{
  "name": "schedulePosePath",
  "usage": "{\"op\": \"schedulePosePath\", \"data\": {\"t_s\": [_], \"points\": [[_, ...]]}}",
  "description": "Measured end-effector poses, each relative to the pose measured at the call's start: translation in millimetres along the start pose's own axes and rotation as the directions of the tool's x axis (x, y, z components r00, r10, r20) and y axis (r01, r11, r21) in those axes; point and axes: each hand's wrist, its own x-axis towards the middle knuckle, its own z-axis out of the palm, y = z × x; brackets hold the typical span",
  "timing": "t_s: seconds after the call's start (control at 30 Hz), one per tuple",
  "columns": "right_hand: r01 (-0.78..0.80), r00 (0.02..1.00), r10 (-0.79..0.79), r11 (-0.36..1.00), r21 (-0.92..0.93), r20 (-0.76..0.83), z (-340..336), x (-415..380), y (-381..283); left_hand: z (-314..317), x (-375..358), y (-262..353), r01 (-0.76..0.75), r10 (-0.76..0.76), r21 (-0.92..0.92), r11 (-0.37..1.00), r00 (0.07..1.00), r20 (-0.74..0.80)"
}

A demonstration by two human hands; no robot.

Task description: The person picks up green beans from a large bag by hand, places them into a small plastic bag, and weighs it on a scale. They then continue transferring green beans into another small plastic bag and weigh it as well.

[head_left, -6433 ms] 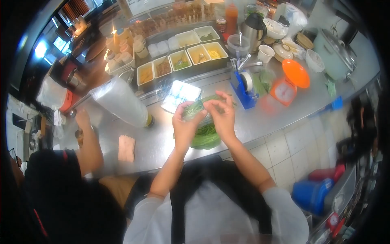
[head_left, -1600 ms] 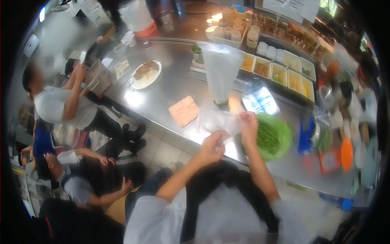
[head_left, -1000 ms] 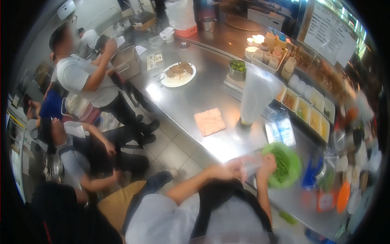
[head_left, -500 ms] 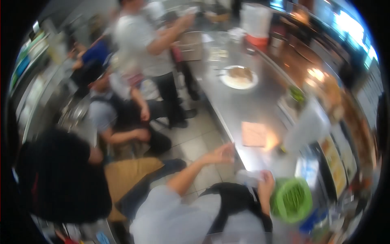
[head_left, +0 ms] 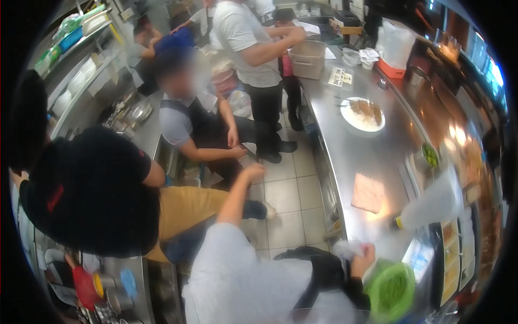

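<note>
My right hand [head_left: 363,261] is closed around a crumpled white, thin piece [head_left: 347,248], paper or plastic, at the counter's near edge. Just beyond that hand is a light green bowl [head_left: 408,294] with thin green vegetables in it. My left hand [head_left: 254,173] is stretched out over the aisle with curled fingers; whether anything is in it cannot be made out. It is near the hands of a seated co-worker. Farther along the steel counter [head_left: 337,156] lies a pinkish square sheet [head_left: 369,193].
A white plate [head_left: 356,125] with food stands up the counter. Near the right edge, a clear squeeze bottle [head_left: 433,202] lies tilted. A person in a black top [head_left: 91,194] stands on my left. A grey bin [head_left: 307,60] is at the far end beside another person.
My left hand has swung left, away from the counter edge and over the aisle. The right hand still grips the white piece. The whole view has shifted and sharpened.
</note>
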Motion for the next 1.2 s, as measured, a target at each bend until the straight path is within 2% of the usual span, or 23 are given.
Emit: {"op": "schedulePosePath", "data": {"t_s": [0.07, 0.13, 0.17, 0.2, 0.23, 0.3, 0.37, 0.47, 0.5, 0.57, 0.6, 0.67, 0.7, 0.73, 0.77, 0.83, 0.9, 0.93, 0.97, 1.03, 1.07, 1.17, 1.2], "points": [[-0.015, 1.000, 0.011, 0.985, -0.174, -0.019, -4, -11, 11, 76, 26, 11, -0.261, 0.260, -0.010, 0.965, 0.965, -0.009], [-0.040, 0.995, 0.021, 0.980, -0.197, -0.099, -11, -27, 1, 140, -24, 84, -0.432, 0.447, -0.170, 0.885, 0.892, 0.061], [-0.009, 0.994, -0.012, 0.982, -0.188, -0.111, -14, -24, -4, 166, -55, 118, -0.455, 0.536, -0.340, 0.823, 0.821, 0.197], [-0.030, 0.989, 0.000, 0.979, -0.202, -0.149, -20, -19, -6, 187, -86, 145, -0.428, 0.616, -0.501, 0.752, 0.727, 0.303], [-0.099, 0.974, 0.068, 0.985, -0.139, -0.214, -23, -15, -7, 203, -116, 168, -0.684, 0.809, -0.433, 0.587, 0.512, 0.288], [-0.181, 0.950, 0.157, 0.981, -0.068, -0.269, -24, -18, -8, 232, -166, 199, -0.857, 0.908, -0.395, 0.332, 0.176, 0.381], [-0.219, 0.926, 0.177, 0.971, -0.092, -0.332, -31, -19, -10, 269, -185, 194, -0.860, 0.835, -0.212, 0.464, 0.344, 0.431], [-0.232, 0.900, 0.191, 0.971, -0.058, -0.392, -37, -28, -8, 292, -189, 201, -0.844, 0.833, -0.184, 0.503, 0.417, 0.364], [-0.249, 0.880, 0.202, 0.967, -0.055, -0.430, -39, -32, -16, 296, -191, 203, -0.845, 0.832, -0.188, 0.501, 0.410, 0.373], [-0.249, 0.874, 0.202, 0.967, -0.050, -0.441, -44, -32, -24, 303, -200, 207, -0.925, 0.922, -0.135, 0.356, 0.324, 0.210], [-0.250, 0.875, 0.200, 0.967, -0.058, -0.441, -44, -31, -25, 303, -207, 212, -0.925, 0.922, -0.135, 0.356, 0.324, 0.212], [-0.245, 0.881, 0.198, 0.968, -0.055, -0.430, -42, -30, -4, 301, -219, 222, -0.818, 0.845, -0.278, 0.503, 0.398, 0.358], [-0.266, 0.849, 0.360, 0.924, 0.276, -0.387, -43, -31, 30, 304, -222, 220, -0.818, 0.842, -0.271, 0.507, 0.403, 0.357], [-0.269, 0.815, 0.500, 0.774, 0.573, -0.293, -43, -34, 50, 311, -227, 216, -0.759, 0.855, -0.419, 0.497, 0.346, 0.387], [-0.275, 0.814, 0.503, 0.772, 0.573, -0.288, -47, -33, 33, 315, -231, 213, -0.675, 0.869, -0.558, 0.482, 0.286, 0.404], [-0.162, 0.919, 0.167, 0.986, 0.045, -0.357, -55, -17, -32, 307, -236, 218, -0.677, 0.852, -0.542, 0.498, 0.265, 0.452], [-0.180, 0.909, 0.192, 0.981, 0.067, -0.370, -58, -15, 1, 296, -236, 220, -0.644, 0.854, -0.566, 0.514, 0.323, 0.407], [-0.197, 0.901, 0.226, 0.974, 0.117, -0.370, -56, -13, 1, 306, -225, 211, -0.783, 0.901, -0.460, 0.418, 0.296, 0.316], [-0.218, 0.892, 0.265, 0.962, 0.165, -0.365, -51, -12, 3, 298, -226, 210, -0.793, 0.898, -0.429, 0.432, 0.336, 0.283], [-0.195, 0.904, 0.237, 0.969, 0.149, -0.355, -43, -12, 12, 287, -237, 214, -0.676, 0.766, -0.364, 0.641, 0.592, 0.248], [-0.179, 0.890, 0.210, 0.977, 0.115, -0.404, -42, -9, 5, 293, -235, 211, -0.781, 0.833, -0.333, 0.528, 0.552, 0.027], [-0.160, 0.886, 0.145, 0.987, 0.003, -0.441, -43, -2, -24, 300, -228, 204, -0.827, 0.829, -0.102, 0.553, 0.559, -0.032], [-0.154, 0.888, 0.140, 0.988, 0.002, -0.439, -44, 1, -24, 301, -227, 206, -0.828, 0.830, -0.102, 0.551, 0.557, -0.038]]}}
